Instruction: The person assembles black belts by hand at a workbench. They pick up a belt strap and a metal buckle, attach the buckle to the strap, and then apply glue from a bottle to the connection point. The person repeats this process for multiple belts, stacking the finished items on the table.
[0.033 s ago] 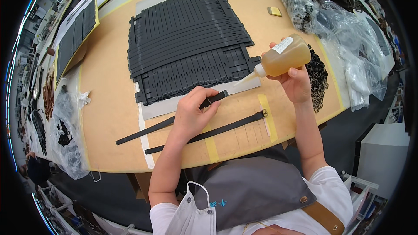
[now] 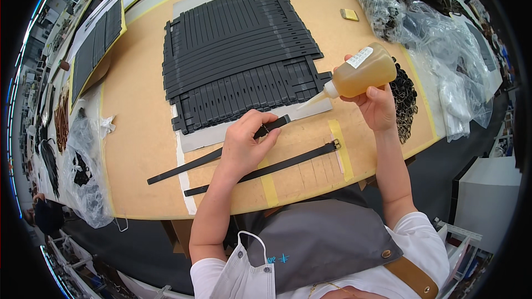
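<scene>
While your left hand (image 2: 244,147) pins a black strap (image 2: 216,155), your right hand (image 2: 377,108) tips a glue bottle (image 2: 363,72) toward it.

That strap lies on the wooden table (image 2: 138,133), just in front of the big stack of straps (image 2: 238,55); a second strap (image 2: 266,169) lies nearer you. It looks thin, light and floppy, so press it flat near its end. Your left fingers are curled down onto it; your right fingers are wrapped around the soft, squeezable bottle, nozzle aimed at the stack's front edge.
</scene>
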Available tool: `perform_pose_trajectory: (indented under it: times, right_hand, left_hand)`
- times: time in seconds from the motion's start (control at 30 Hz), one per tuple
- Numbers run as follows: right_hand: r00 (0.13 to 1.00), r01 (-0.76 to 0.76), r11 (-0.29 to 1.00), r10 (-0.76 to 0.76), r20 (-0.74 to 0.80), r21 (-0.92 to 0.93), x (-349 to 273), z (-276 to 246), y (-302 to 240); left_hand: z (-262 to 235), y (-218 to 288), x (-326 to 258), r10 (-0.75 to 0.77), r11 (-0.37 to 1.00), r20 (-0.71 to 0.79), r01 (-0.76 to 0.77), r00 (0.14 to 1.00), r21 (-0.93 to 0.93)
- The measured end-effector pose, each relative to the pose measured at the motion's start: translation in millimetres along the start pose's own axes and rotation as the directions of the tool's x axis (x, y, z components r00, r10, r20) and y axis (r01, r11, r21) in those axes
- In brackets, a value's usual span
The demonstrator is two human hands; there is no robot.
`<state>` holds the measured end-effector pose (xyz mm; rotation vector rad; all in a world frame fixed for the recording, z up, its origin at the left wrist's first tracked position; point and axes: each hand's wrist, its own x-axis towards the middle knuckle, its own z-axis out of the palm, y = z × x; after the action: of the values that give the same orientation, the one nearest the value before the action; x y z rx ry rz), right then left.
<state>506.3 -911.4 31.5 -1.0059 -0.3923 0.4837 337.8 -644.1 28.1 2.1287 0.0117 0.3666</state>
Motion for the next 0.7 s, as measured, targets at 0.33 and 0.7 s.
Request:
perform_pose_trajectory:
  times: [0.33,0.7]
  right_hand:
    - [1.000,0.021,0.999,-0.021,0.013,0.026,-3,-9,16]
    - [0.999,-0.005,1.000,0.005,-0.044,0.006,-4,7,23]
  left_hand:
    - [0,1,-1,0.039,0.999,-0.021,-0.040,0.999,-0.018]
    - [2,-2,-1,0.039,0.999,-0.020,-0.039,0.999,-0.011]
